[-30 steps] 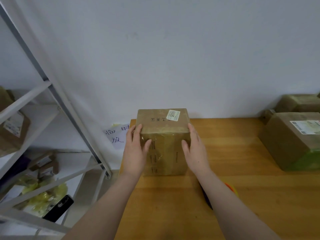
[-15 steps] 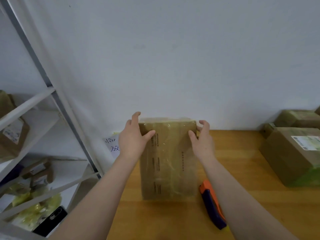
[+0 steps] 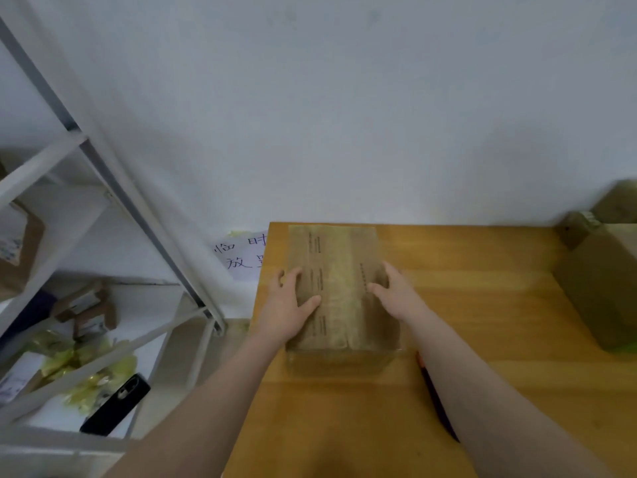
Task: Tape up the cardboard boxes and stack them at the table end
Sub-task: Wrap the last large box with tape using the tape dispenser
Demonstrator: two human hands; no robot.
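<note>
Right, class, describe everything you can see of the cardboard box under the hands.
The cardboard box is brown, oblong, its top glossy with clear tape over rows of small dark print. It lies flat at the far left corner of the wooden table, pointing away from the camera. The left hand and right hand grip its long edges.

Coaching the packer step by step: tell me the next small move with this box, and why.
Probably let go with both hands. The cardboard box lies flat in the far left corner of the table, glossy tape along its top, while the left hand and right hand grip its sides; other boxes wait at the right.
</note>
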